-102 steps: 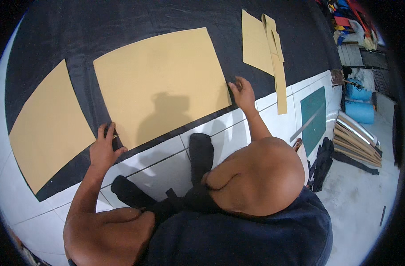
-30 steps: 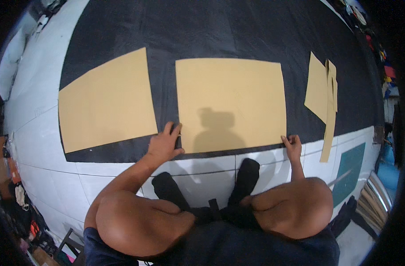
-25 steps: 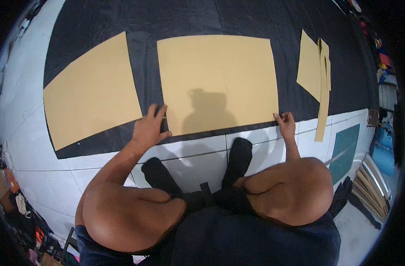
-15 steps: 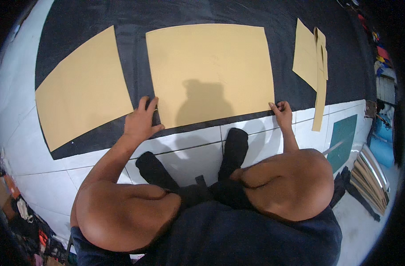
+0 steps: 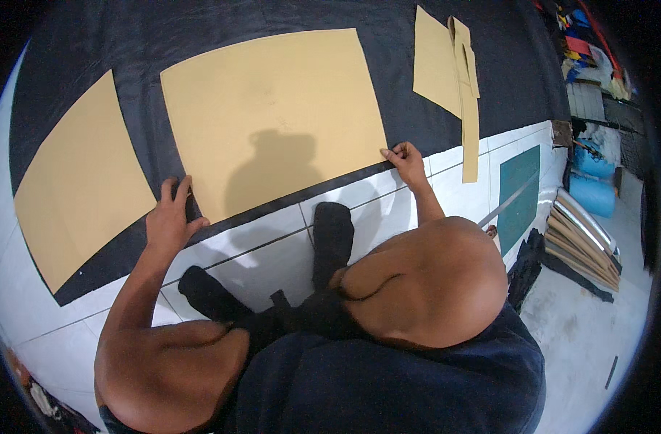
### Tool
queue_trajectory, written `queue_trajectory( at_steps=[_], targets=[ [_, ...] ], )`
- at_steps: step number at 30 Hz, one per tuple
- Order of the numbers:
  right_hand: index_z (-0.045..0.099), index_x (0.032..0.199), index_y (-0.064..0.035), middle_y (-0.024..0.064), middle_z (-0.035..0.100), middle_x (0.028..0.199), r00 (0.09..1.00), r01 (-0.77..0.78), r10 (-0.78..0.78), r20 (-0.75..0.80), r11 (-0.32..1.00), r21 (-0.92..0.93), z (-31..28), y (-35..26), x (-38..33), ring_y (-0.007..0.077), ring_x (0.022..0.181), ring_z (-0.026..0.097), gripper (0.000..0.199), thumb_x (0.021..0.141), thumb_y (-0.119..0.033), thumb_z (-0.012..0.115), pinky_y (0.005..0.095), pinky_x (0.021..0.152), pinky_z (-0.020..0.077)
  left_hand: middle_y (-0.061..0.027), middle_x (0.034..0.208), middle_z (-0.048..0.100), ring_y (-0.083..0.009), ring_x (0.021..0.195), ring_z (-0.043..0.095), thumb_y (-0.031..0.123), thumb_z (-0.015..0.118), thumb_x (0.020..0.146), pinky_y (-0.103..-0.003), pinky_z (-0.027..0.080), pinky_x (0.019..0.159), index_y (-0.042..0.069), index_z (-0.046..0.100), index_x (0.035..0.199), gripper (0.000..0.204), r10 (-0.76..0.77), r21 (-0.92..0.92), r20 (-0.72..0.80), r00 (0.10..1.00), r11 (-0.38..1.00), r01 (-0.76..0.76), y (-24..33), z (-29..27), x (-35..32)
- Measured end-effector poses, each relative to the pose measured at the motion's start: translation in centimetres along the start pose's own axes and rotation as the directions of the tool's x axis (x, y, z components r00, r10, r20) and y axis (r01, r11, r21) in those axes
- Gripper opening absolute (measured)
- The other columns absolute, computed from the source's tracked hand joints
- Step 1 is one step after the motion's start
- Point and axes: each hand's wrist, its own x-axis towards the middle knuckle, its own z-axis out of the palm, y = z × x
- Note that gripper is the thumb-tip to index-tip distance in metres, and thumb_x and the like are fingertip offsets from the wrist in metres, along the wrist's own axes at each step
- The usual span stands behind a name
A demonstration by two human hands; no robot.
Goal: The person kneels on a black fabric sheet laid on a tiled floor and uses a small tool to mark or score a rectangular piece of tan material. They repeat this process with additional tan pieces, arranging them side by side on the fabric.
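Observation:
A large tan card sheet point(image 5: 272, 94) with a curved far edge lies flat on black fabric point(image 5: 388, 58). At its near left corner is my left hand point(image 5: 170, 218), open, with fingers spread and fingertips touching the sheet's side edge. The thumb and fingers of my right hand point(image 5: 408, 166) are closed in a pinch at the sheet's near right corner. A second tan card piece point(image 5: 81, 181), with slanted and curved edges, rests to the left of my left hand. Further right lie a smaller angled tan piece point(image 5: 435, 69) and a long tan strip point(image 5: 470, 137).
White floor tiles point(image 5: 272, 249) run along the fabric's near edge, under my dark-socked feet point(image 5: 334, 239). To the right are a green cutting mat point(image 5: 518, 192) with a metal ruler point(image 5: 510, 200) across it, stacked long rolls point(image 5: 580, 242) and a blue roll point(image 5: 592, 195).
The view has turned to the right, so the sheets sit further left in the picture. Both hands remain at the same two corners of the middle sheet.

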Motion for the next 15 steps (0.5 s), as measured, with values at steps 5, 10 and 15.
queue_trajectory(
  at_steps=[5, 10, 15],
  targets=[
    [0.062, 0.085, -0.005, -0.0026, 0.054, 0.075, 0.997, 0.05, -0.053, -0.053, 0.998, -0.049, -0.7, 0.3, -0.3, 0.0083, 0.071, 0.047, 0.033, 0.084, -0.028, 0.086, 0.0247, 0.065, 0.0414, -0.0158, 0.15, 0.038, -0.0387, 0.116, 0.064, 0.038, 0.087, 0.072, -0.047, 0.059, 0.09, 0.016, 0.038, 0.15, 0.095, 0.008, -0.015, -0.015, 1.0, 1.0, -0.008, 0.1, 0.5, 0.2],
    [0.061, 0.087, -0.0055, -0.0036, 0.052, 0.076, 1.0, 0.004, -0.003, -0.012, 0.998, 0.07, 0.2, -1.2, -0.7, 0.0075, 0.07, 0.044, 0.032, 0.085, -0.028, 0.084, 0.0243, 0.064, 0.0396, -0.0164, 0.151, 0.037, -0.0379, 0.117, 0.064, 0.04, 0.087, 0.072, -0.047, 0.059, 0.091, 0.016, 0.038, 0.151, 0.096, -0.018, -0.025, 0.012, 1.0, 1.0, 0.018, -0.5, 0.6, 0.0],
    [0.063, 0.089, -0.0017, 0.0008, 0.057, 0.076, 0.999, 0.025, -0.025, -0.026, 1.0, -0.008, 0.0, -1.4, -0.7, 0.0108, 0.071, 0.05, 0.041, 0.081, -0.035, 0.087, 0.0273, 0.065, 0.0445, -0.0169, 0.149, 0.039, -0.0378, 0.116, 0.064, 0.038, 0.086, 0.075, -0.046, 0.058, 0.09, 0.016, 0.039, 0.151, 0.092, 0.005, -0.049, -0.005, 1.0, 0.999, -0.005, -0.5, 0.3, -0.2]
  ],
)
